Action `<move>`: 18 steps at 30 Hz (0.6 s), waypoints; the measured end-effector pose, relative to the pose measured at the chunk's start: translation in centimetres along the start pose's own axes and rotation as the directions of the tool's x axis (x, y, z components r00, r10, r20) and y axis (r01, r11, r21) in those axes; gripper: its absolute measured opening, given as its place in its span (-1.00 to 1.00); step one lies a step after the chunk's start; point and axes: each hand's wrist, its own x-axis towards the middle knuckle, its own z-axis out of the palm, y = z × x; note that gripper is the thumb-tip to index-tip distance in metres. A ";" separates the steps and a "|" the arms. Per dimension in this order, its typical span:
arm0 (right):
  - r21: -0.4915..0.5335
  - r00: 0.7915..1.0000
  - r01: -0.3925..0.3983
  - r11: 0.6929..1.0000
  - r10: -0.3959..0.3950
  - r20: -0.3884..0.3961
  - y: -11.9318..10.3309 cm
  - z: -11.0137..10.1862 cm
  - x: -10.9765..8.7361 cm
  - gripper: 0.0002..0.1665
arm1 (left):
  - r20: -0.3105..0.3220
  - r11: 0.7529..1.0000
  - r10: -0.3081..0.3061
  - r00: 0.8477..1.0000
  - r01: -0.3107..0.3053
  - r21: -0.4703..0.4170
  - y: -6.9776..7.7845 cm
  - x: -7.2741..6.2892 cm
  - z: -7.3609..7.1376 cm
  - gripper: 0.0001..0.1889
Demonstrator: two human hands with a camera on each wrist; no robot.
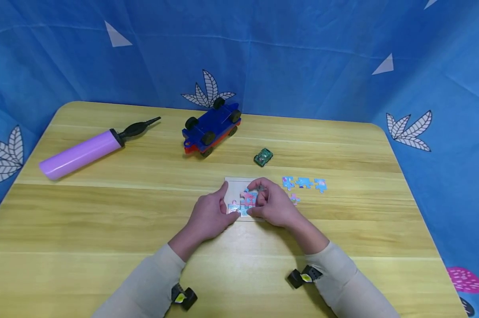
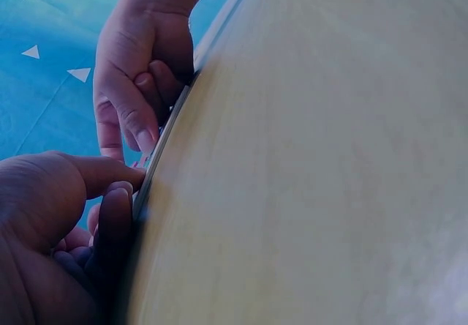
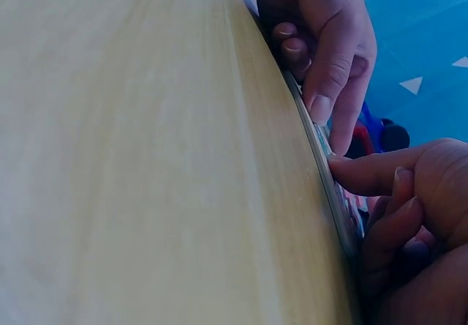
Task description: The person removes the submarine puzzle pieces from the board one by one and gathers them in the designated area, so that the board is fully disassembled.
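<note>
A pale square puzzle board [image 1: 232, 187] lies on the table with joined jigsaw pieces [image 1: 233, 208] in its lower part. My left hand [image 1: 211, 214] holds the board at its left side, the thumb tip over the bottom row and the index finger along the edge. From the right, my right hand [image 1: 276, 204] reaches over the board, thumb and index finger bent about a pink puzzle piece [image 1: 247, 198]. Its palm and fingers hide the board's right part. Both wrist views show the left hand [image 2: 44, 222] and right hand [image 3: 439, 208] meeting thumb to thumb at the board's near edge.
Loose blue puzzle pieces [image 1: 304, 182] lie in a row to the right, a pink piece [image 1: 295, 199] below them. Behind the board stand a small green toy car [image 1: 263, 157] and an overturned blue toy vehicle [image 1: 213, 126]. A purple hand pump [image 1: 82, 152] lies at left.
</note>
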 end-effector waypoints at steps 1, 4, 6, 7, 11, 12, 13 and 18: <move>0.005 1.000 -0.001 1.000 0.001 0.000 0.0 0.0 0.0 -0.41 | 0.000 1.000 0.001 1.000 -0.001 -0.001 0.0 0.0 0.0 -0.04; 0.009 1.000 0.000 1.000 0.000 0.002 -0.1 0.0 0.0 -0.41 | 0.002 1.000 -0.003 1.000 0.003 -0.003 0.0 0.1 0.0 -0.03; 0.003 1.000 0.007 1.000 -0.007 0.004 -0.1 -0.1 -0.1 -0.41 | 0.006 1.000 -0.008 1.000 0.008 -0.003 0.0 0.1 0.0 -0.03; -0.001 1.000 0.010 1.000 -0.010 0.004 -0.1 -0.1 -0.1 -0.41 | 0.007 1.000 -0.012 1.000 0.012 -0.004 0.0 0.1 0.0 -0.03; -0.016 1.000 0.013 1.000 -0.013 0.006 -0.2 -0.2 -0.1 -0.40 | 0.013 1.000 -0.028 1.000 0.028 -0.002 0.1 0.1 0.0 -0.03; -0.013 1.000 0.013 1.000 -0.013 0.006 -0.2 -0.2 -0.1 -0.40 | 0.013 1.000 -0.031 0.999 0.031 -0.001 0.1 0.1 -0.1 -0.03; -0.008 1.000 0.013 1.000 -0.013 0.007 -0.2 -0.2 -0.1 -0.40 | 0.014 0.999 -0.032 0.999 0.032 0.001 0.2 0.1 -0.1 -0.03; 0.045 1.000 0.011 0.999 -0.011 0.016 -0.2 -0.2 -0.1 -0.38 | 0.015 0.999 -0.033 0.999 0.033 0.000 0.2 0.0 -0.1 -0.03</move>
